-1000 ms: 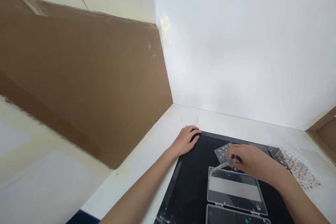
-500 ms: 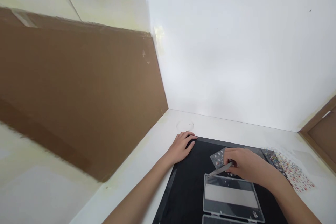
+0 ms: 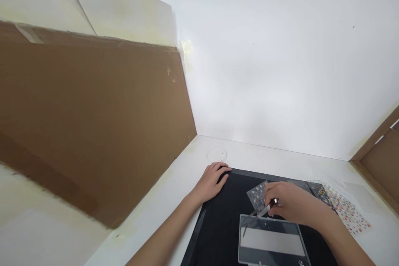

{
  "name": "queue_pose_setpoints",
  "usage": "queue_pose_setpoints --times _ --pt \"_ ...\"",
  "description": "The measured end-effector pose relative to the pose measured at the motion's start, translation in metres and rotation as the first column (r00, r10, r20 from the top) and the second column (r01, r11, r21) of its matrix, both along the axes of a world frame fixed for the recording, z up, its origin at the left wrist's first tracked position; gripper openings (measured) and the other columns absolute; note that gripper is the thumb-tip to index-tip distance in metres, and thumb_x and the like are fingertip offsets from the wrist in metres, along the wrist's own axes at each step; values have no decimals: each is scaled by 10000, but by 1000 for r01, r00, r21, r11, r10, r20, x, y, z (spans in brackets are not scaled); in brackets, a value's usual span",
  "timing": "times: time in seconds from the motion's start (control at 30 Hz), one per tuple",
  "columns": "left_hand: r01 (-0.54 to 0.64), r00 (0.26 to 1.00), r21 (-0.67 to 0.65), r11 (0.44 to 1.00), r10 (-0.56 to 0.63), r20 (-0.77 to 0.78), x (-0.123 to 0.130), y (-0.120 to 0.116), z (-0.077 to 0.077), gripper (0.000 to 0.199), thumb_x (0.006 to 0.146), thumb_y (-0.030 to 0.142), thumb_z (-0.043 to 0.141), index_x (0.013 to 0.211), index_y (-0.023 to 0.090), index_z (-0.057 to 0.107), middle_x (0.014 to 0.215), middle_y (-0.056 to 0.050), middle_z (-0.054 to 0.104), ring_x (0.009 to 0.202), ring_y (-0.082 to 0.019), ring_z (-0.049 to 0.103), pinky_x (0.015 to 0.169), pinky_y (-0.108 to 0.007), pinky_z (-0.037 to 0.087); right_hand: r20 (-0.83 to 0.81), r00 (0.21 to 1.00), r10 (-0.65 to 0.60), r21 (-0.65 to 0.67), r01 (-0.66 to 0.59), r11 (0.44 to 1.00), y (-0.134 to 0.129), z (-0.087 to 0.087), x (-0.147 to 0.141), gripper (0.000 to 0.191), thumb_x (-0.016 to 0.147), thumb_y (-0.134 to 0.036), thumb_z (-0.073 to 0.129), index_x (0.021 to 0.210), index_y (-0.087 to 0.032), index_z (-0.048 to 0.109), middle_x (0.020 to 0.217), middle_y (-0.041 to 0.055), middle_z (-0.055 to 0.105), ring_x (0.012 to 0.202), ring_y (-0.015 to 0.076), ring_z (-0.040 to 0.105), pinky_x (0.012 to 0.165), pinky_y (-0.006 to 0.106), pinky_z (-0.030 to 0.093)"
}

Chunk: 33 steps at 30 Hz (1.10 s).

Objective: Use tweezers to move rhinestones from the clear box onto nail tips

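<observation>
A big brown cardboard sheet is being seen on the left, beside a white table. A black mat is being kept on the table, with a clear plastic box on it. Compared with the earlier frames, the box is being seen lower down and is being cut off more by the picture's bottom edge. The right hand is being pinched shut on metal tweezers, and their tips are being held over the box's top left corner, just beside a small clear sticker sheet. The left hand is being rested open, fingers gently curved, on the mat's top edge. A dotted sticker sheet is being left on the table at the right.
</observation>
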State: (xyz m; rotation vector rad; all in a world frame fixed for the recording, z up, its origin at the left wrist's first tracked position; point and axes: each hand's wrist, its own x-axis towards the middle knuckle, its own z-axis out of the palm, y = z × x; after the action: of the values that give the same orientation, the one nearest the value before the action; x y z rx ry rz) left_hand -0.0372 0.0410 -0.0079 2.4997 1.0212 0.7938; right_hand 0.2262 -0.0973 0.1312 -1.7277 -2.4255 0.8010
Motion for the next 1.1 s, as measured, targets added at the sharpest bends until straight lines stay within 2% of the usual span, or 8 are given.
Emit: queue_pose_setpoints --times 0.13,0.3,0.43,0.77,1.1 --pt "-6 1000 -5 1000 6 -4 0 0 0 309 1053 296 459 1227 280 715 1313 -78 710 1283 -286 635 1104 -508 527 -33 999 27 -29 -28 999 -4 7 6 186 842 -87 708 865 -256 783 1015 -15 749 913 143 696 803 258 499" --pt "-6 1000 -11 1000 6 -7 0 0 1 313 1057 307 453 1227 278 714 1323 -78 705 1289 -287 629 1105 -509 526 -54 998 32 -20 -33 999 -6 11 11 271 859 -48 633 865 -260 801 1025 -4 736 866 132 684 724 246 490" --pt "-8 1000 -8 1000 8 -8 0 0 1 313 1059 312 452 1229 275 712 1322 -78 708 1284 -285 632 1107 -508 522 -58 997 57 29 -55 998 -3 7 9 303 829 -2 616 796 -249 790 1001 -1 721 897 139 677 757 260 489" --pt "-5 1000 6 1000 5 4 -1 1 -2 309 1056 311 458 1227 280 713 1319 -77 710 1271 -285 639 1088 -499 533 -52 992 113 51 -110 993 1 -7 5 286 811 -41 605 778 -249 798 988 12 727 923 149 681 825 278 520" --pt "0 1000 26 1000 0 9 0 1 -3 309 1047 279 457 1214 272 716 1286 -80 717 1249 -276 649 1078 -490 539 -28 995 94 45 -92 995 2 -10 7 268 800 -38 655 799 -248 823 989 5 751 891 147 699 817 260 533"
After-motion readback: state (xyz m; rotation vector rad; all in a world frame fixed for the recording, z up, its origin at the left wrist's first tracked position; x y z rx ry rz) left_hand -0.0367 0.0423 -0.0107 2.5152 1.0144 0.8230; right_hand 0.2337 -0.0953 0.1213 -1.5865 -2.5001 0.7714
